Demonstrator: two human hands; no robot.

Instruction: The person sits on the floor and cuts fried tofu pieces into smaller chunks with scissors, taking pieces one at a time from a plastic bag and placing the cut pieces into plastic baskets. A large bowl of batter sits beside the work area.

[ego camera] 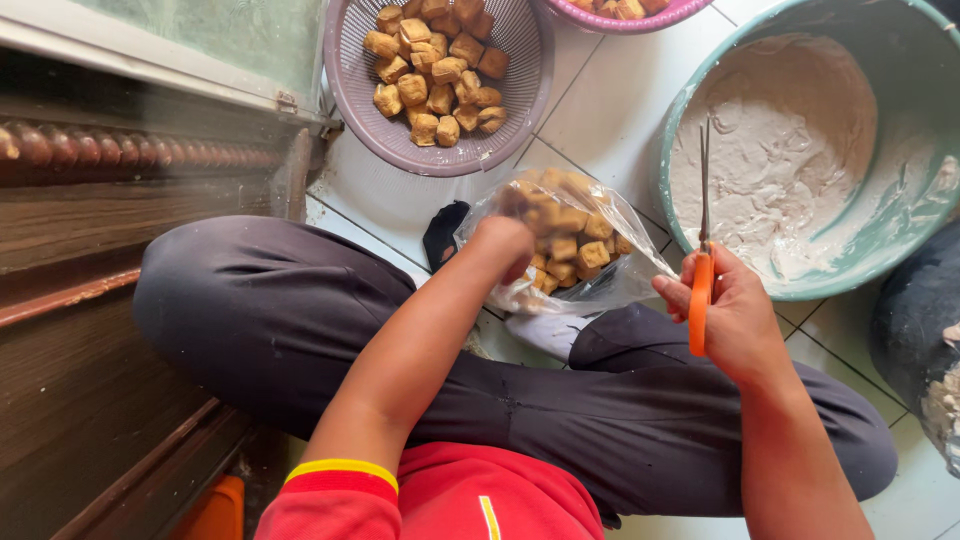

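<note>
Item: clear plastic bag point(575, 245) of fried tofu cubes, golden-brown, held above the white tiled floor point(600, 110), in front of the crossed legs in dark trousers point(300, 320) and between the two hands.

Left hand point(505, 245): closed around the near side of the bag, fingers pressed together and partly sunk into the plastic, so that the grip is only partly seen.

Right hand point(735, 320): wrapped around the orange handles of a pair of scissors point(702, 250); the blades are closed and pointed away from the body, just beside the bag's right-hand corner but apart from it.

Handling note: the plastic is best held taut near the corner, and the blades kept on bare film, away from the cubes and from the left fingers; the bag is judged slack and liable to spill if tilted.

Surroundings: a lilac perforated basket point(500, 140) with more tofu cubes lies beyond the bag; a second, pink basket point(625, 22) is cut by the upper edge. A large teal basin point(690, 90) of white batter stands close to the scissor tips, on the right. A dark wooden cabinet point(110, 250) hems in the left side. A red garment with a yellow-trimmed sleeve point(340, 495) is seen at the bottom.
</note>
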